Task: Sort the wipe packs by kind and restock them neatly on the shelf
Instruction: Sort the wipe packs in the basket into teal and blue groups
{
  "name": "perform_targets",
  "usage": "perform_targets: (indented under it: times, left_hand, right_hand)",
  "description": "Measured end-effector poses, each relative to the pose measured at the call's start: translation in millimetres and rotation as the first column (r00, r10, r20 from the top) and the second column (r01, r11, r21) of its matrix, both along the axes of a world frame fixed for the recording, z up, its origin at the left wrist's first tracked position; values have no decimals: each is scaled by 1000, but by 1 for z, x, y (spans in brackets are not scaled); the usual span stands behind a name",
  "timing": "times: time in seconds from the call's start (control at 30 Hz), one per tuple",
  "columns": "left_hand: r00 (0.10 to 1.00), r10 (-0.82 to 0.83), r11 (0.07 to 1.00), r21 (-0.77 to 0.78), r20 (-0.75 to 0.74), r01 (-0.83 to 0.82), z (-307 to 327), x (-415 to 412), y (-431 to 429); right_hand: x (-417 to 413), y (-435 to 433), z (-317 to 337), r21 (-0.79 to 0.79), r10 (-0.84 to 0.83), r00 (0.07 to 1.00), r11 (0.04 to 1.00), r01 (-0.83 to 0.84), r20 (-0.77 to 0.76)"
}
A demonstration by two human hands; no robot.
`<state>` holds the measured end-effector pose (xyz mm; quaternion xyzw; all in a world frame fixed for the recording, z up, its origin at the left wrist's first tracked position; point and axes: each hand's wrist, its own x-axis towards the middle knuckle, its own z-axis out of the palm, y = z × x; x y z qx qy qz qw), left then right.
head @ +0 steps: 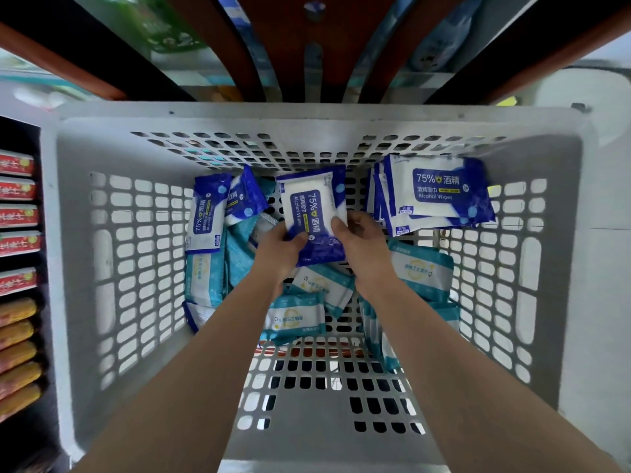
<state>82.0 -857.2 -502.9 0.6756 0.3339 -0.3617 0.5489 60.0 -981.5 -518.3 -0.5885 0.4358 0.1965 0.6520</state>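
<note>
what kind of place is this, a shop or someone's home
Most likely a shop aisle. Rows of identical red packaged goods line a shelf at the left, and a grey perforated basket holds many alcohol wipe packs in bulk, as for restocking.

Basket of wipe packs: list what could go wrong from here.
1. Both the left hand and right hand pinch only the near end of the dark blue alcohol pack; it could slip back into the basket.
2. The upright dark blue stack leans against the far wall and may topple into the teal packs.
3. Blue and teal lie mixed at left, so kinds could get confused.
</note>
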Motion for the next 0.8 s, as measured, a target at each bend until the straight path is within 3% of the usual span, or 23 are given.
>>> perform_targets:
  times: [0.07, 0.17, 0.3, 0.4, 0.53, 0.67, 0.73, 0.8]
  left_hand:
    - [987, 159, 987, 2, 6, -159, 2, 3, 2]
    - [903, 418, 903, -61, -100, -425, 6, 5, 4]
    - [826, 510, 839, -74, -240, -539, 10, -8, 6]
    - [743, 608, 729, -173, -281, -662, 13, -21, 5]
    - [706, 677, 683, -178, -207, -708, 12, -17, 11]
    - [772, 623, 755, -161, -127, -636, 12, -11, 23]
    - [735, 660, 711, -187, -151, -677, 13, -10, 20]
    - [673, 714, 640, -207, -193, -739, 11, -9, 11]
  right_hand:
    - [2, 2, -3, -35, -47, 998, 998, 46, -34]
    - [1, 6, -7, 28, -167, 979, 985, 171, -113]
    - [-3, 15, -1, 255, -319, 938, 903, 345, -139]
    - [-3, 21, 0, 320, -329, 923, 869, 378, -198]
    - [3, 22, 8, 356, -246, 938, 877, 323, -245]
    - [6, 21, 6, 221, -377, 894, 876, 429, -243]
    - [3, 23, 6, 210, -390, 888, 873, 441, -242]
    - [-2, 28, 9, 300, -400, 871, 825, 478, -287]
